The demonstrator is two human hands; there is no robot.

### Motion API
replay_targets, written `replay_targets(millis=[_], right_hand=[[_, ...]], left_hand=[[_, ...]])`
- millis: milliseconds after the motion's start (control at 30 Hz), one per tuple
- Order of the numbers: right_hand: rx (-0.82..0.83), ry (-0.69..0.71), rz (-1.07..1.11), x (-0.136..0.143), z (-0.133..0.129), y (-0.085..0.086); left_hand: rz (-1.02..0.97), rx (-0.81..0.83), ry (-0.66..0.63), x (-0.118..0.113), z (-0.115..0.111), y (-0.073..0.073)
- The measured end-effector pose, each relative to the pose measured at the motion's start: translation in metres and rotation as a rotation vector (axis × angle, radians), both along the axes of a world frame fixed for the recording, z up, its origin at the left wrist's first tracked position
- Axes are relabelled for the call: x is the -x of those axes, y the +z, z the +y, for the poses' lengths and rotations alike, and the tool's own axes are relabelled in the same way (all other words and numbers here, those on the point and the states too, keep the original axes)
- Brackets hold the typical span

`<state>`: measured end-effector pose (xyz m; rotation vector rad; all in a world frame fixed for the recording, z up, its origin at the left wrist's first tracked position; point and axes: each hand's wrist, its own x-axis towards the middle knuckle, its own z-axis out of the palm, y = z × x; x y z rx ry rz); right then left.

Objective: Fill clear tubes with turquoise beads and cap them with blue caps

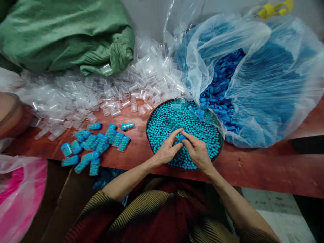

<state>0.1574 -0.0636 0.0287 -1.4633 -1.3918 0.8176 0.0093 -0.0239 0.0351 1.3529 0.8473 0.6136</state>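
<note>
Above a round tray point(147, 135) of small turquoise balls point(164, 125), my two hands meet at the fingertips. My left hand point(168, 148) is closed, pinching a small clear vial that my fingers mostly hide. Its blue cap point(181, 137) shows between the hands, with the fingers of my right hand point(197, 150) closed on it. Whether the cap sits fully on the vial is hidden. A clear vial point(176, 106) and some loose blue caps point(199, 114) lie on the balls at the tray's far side.
Several filled, blue-capped vials point(101, 142) lie on the red table point(136, 155) to the left. Behind them spreads a heap of clear vials point(121, 87), partly under a green sack point(68, 37). At right stands a plastic bag point(268, 87) of blue caps. A pink bag point(27, 202) is lower left.
</note>
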Motion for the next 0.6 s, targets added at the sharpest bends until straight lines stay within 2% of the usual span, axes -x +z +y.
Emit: replay_targets(millis=[100, 167, 433, 600], right_hand=[[-0.082, 0.140, -0.240, 0.007, -0.008, -0.006], [-0.121, 0.154, -0.344, 0.010, -0.010, -0.011], [-0.216, -0.020, -0.566, 0.025, -0.010, -0.021], [-0.207, -0.063, -0.598, 0.033, -0.012, -0.032]], left_hand=[[-0.042, -0.033, 0.049, -0.001, -0.001, 0.003], [-0.067, -0.013, 0.038, -0.001, 0.001, 0.004], [-0.017, 0.005, 0.067, -0.002, 0.002, 0.003], [0.010, 0.009, 0.138, -0.005, -0.002, 0.001]])
